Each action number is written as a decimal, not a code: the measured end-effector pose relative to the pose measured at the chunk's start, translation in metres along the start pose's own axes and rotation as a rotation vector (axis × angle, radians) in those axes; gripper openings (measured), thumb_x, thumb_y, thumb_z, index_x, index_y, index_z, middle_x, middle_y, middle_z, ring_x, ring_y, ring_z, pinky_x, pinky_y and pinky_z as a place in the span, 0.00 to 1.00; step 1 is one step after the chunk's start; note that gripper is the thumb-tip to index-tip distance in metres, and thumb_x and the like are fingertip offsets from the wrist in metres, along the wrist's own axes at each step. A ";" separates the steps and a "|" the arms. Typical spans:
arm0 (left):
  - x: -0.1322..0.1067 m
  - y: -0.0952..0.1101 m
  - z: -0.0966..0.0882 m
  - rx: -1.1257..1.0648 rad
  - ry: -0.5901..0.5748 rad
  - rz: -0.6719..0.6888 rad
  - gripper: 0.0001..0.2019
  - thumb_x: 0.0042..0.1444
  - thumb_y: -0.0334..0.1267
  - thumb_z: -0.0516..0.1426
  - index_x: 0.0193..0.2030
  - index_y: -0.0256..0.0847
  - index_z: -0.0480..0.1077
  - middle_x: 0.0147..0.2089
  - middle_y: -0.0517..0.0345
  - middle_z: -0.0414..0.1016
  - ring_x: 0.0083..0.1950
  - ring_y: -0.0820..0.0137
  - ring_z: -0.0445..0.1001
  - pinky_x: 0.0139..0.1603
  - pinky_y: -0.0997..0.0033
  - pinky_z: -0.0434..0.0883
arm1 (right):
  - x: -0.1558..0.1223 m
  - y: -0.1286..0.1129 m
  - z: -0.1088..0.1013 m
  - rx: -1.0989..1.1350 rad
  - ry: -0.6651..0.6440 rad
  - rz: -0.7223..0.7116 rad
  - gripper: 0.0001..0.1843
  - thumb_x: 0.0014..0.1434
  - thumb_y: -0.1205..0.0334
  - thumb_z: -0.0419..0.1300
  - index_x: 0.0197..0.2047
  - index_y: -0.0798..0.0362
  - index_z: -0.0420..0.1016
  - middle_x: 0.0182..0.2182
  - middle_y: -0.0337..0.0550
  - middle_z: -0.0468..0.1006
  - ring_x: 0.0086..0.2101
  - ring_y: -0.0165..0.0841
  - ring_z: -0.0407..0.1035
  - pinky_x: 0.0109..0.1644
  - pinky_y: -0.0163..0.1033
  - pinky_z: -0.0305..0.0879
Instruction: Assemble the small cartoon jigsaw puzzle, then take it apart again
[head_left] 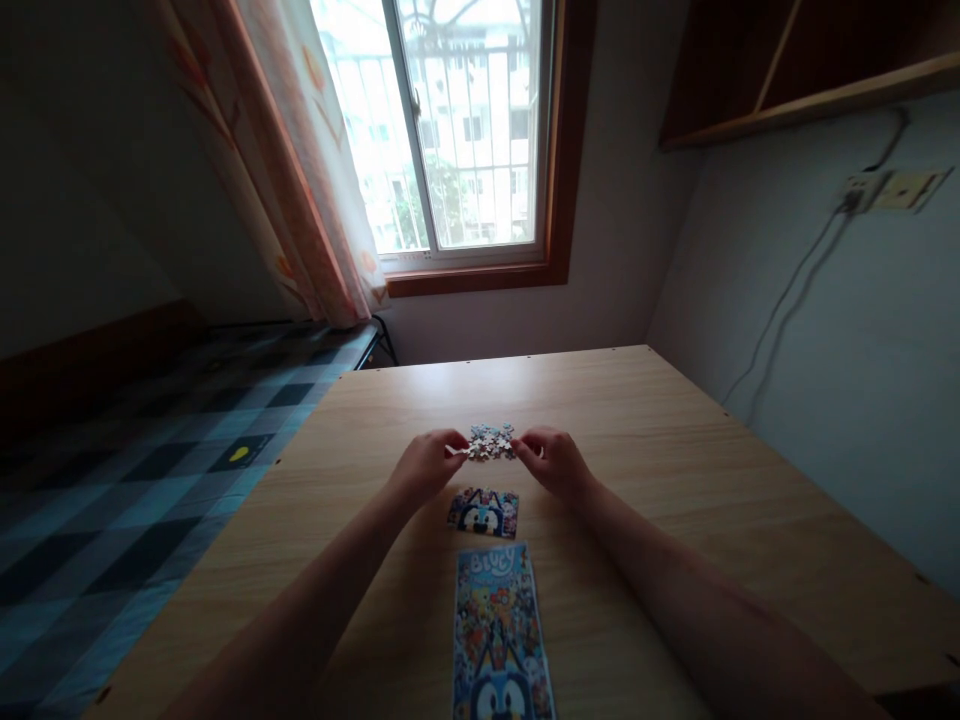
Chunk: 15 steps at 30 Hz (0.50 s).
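Observation:
A small heap of loose jigsaw pieces (pixel 491 441) lies on the wooden table (pixel 675 480). My left hand (pixel 427 464) pinches a piece at the heap's left edge. My right hand (pixel 553 461) has its fingers pinched at the heap's right edge. Just in front of the heap lies a joined patch of puzzle (pixel 484 512) showing a blue cartoon dog. Nearer me lies a tall printed picture card (pixel 501 633) with the same dog and the word "Bluey".
A bed with a blue checked cover (pixel 150 480) stands along the table's left side. Behind the table are a window (pixel 457 130) and a patterned curtain (pixel 300 170). A wall with a socket and cable (pixel 862 195) borders the right.

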<state>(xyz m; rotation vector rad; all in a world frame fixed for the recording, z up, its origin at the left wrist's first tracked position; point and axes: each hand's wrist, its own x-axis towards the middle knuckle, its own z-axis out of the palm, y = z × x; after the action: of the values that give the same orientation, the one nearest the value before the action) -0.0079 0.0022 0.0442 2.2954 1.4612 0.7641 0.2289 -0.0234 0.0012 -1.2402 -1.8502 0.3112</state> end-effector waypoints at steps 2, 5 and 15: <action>-0.014 -0.006 -0.004 -0.031 -0.097 -0.006 0.06 0.52 0.36 0.60 0.34 0.44 0.79 0.31 0.59 0.81 0.31 0.67 0.78 0.32 0.72 0.70 | -0.001 -0.011 -0.007 -0.094 -0.130 -0.060 0.17 0.64 0.50 0.59 0.30 0.51 0.79 0.27 0.40 0.77 0.28 0.29 0.67 0.33 0.33 0.55; -0.027 -0.013 -0.008 -0.029 -0.160 0.021 0.08 0.52 0.38 0.60 0.37 0.44 0.80 0.31 0.58 0.80 0.30 0.67 0.77 0.30 0.74 0.69 | -0.006 -0.025 -0.016 -0.218 -0.305 -0.100 0.14 0.59 0.47 0.65 0.35 0.49 0.81 0.31 0.41 0.79 0.30 0.31 0.69 0.33 0.34 0.55; -0.047 0.004 -0.001 0.181 -0.190 0.242 0.05 0.49 0.33 0.65 0.33 0.46 0.78 0.37 0.55 0.77 0.40 0.64 0.75 0.40 0.70 0.67 | -0.027 -0.062 -0.021 -0.462 -0.532 -0.097 0.16 0.54 0.47 0.70 0.35 0.52 0.80 0.35 0.48 0.79 0.35 0.37 0.71 0.36 0.36 0.59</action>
<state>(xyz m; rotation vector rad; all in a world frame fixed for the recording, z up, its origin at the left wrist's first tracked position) -0.0218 -0.0420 0.0341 2.6337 1.2282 0.4726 0.2092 -0.0806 0.0380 -1.4625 -2.5348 0.1718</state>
